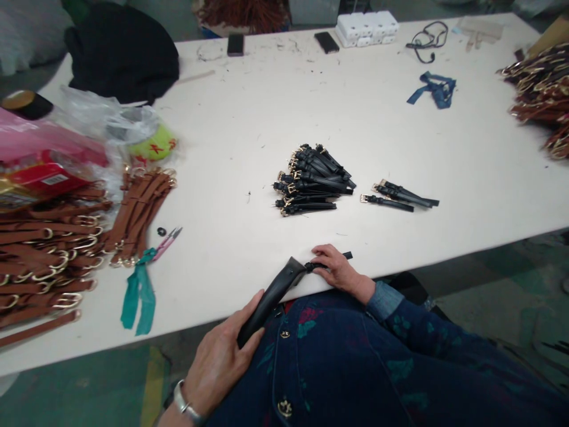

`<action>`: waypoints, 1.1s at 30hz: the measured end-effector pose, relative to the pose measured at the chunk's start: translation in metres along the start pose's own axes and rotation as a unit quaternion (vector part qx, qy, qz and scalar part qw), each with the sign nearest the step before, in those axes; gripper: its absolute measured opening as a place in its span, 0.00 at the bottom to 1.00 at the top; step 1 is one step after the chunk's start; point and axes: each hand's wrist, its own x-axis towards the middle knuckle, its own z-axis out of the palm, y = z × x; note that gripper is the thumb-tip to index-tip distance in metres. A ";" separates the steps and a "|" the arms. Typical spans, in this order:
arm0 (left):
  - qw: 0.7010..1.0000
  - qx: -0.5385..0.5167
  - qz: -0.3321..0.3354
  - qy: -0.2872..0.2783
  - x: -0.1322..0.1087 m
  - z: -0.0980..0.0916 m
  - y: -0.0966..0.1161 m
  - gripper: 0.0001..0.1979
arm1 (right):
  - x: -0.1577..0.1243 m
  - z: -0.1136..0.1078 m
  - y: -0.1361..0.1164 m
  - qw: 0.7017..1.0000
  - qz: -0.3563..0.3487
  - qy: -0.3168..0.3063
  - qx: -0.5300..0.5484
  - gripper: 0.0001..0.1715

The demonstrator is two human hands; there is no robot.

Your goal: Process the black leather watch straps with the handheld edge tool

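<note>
My left hand (224, 356), with a silver bangle at the wrist, wraps around a long black handheld tool (271, 296) whose exact kind I cannot make out. The tool slants up over the table's near edge. At its far end, my right hand (333, 267) pinches a short black buckle strap (349, 255); one end sticks out past the fingers and the other meets the tool's head. Beyond the hands lies a heap of black buckle straps (315, 175), their gold buckles mostly facing left. A few more black straps (400, 196) lie apart to the heap's right.
Brown straps with gold rings (48, 261) are piled at left, near snips (166, 243) tied with teal cloth (140, 296). Plastic bags (120, 124) and black fabric (124, 53) sit behind. Phones (326, 42), a white block (367, 28) and blue cloth (433, 90) lie farther back.
</note>
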 end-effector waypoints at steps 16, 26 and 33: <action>0.998 -0.040 -0.024 0.043 -0.005 0.009 -0.004 0.30 | -0.006 -0.001 -0.015 0.996 0.020 -0.001 -0.086 0.12; 0.999 -0.005 -0.001 0.050 -0.009 0.003 0.003 0.30 | 0.009 -0.001 -0.019 0.990 0.091 -0.027 -0.105 0.09; 0.997 -0.010 -0.026 0.076 0.012 0.009 0.007 0.31 | 0.010 0.002 -0.014 0.991 0.096 -0.024 -0.091 0.12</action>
